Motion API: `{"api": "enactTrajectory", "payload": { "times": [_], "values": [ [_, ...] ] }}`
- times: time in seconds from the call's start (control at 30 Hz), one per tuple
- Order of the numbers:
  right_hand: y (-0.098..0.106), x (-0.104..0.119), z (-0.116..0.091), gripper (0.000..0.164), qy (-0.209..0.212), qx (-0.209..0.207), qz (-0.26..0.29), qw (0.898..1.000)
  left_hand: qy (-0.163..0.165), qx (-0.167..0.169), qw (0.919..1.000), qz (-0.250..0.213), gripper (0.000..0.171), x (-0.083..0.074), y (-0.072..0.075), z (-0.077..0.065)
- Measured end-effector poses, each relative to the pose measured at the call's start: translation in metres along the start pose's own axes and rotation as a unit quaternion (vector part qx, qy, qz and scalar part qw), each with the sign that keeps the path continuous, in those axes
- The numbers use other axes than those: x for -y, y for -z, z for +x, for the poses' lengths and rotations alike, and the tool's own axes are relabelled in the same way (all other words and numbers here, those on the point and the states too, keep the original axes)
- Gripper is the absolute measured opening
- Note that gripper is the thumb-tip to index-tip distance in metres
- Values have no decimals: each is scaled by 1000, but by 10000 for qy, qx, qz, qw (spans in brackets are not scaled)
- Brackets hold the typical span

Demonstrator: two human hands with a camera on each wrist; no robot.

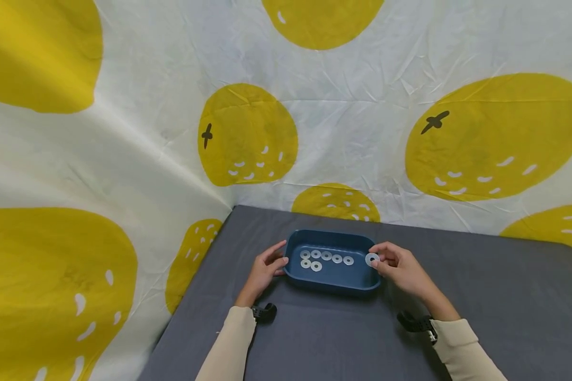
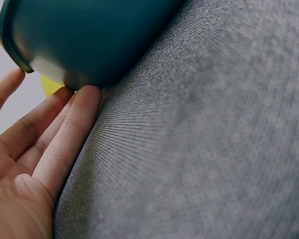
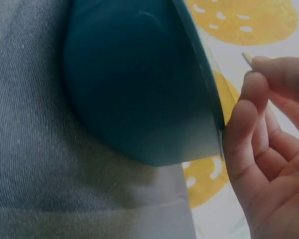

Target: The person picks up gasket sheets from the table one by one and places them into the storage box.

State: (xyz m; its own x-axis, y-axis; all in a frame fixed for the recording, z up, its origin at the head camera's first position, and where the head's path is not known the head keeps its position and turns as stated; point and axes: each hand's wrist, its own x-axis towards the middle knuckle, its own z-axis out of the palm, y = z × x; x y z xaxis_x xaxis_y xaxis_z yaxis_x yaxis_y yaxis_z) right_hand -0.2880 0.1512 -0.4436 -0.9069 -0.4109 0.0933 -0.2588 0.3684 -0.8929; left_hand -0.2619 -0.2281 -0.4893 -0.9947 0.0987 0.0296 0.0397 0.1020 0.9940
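A dark blue rectangular tray (image 1: pixel 333 286) with raised walls stands on the grey cloth. Flat metal washers lie on its floor, several in a back row and two in front at the left, one of them a washer (image 1: pixel 316 266). My left hand (image 1: pixel 263 270) touches the tray's left end, its fairly straight fingers (image 2: pixel 65 134) against the outer wall. Between thumb and index finger, my right hand (image 1: pixel 400 267) pinches another washer (image 1: pixel 369 257) above the tray's right end. In the right wrist view its edge shows at the fingertips, while the other fingers (image 3: pixel 241 124) are beside the rim.
Grey cloth (image 1: pixel 314 333) covers the table. Behind and to the left hangs a white sheet (image 1: pixel 343 137) printed with yellow fruit, meeting the table's back edge beyond the tray. Black straps with camera mounts (image 1: pixel 266 313) sit on both wrists.
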Motion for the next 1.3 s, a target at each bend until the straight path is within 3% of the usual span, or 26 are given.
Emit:
{"api": "enactTrajectory", "payload": {
  "times": [0.3, 0.53, 1.3],
  "values": [
    [-8, 10, 4, 34, -264, -483, 27, 9985, 23, -225, 9997, -7, 54, 27, 0, 12],
    [-22, 19, 7, 33, -234, -597, 129, 9979, 75, -72, 9999, -41, 54, -3, -1, 0],
    [-63, 28, 50, 32, -751, -196, 137, 9969, 155, -108, 9998, 30, 53, -4, -1, 0]
  ]
}}
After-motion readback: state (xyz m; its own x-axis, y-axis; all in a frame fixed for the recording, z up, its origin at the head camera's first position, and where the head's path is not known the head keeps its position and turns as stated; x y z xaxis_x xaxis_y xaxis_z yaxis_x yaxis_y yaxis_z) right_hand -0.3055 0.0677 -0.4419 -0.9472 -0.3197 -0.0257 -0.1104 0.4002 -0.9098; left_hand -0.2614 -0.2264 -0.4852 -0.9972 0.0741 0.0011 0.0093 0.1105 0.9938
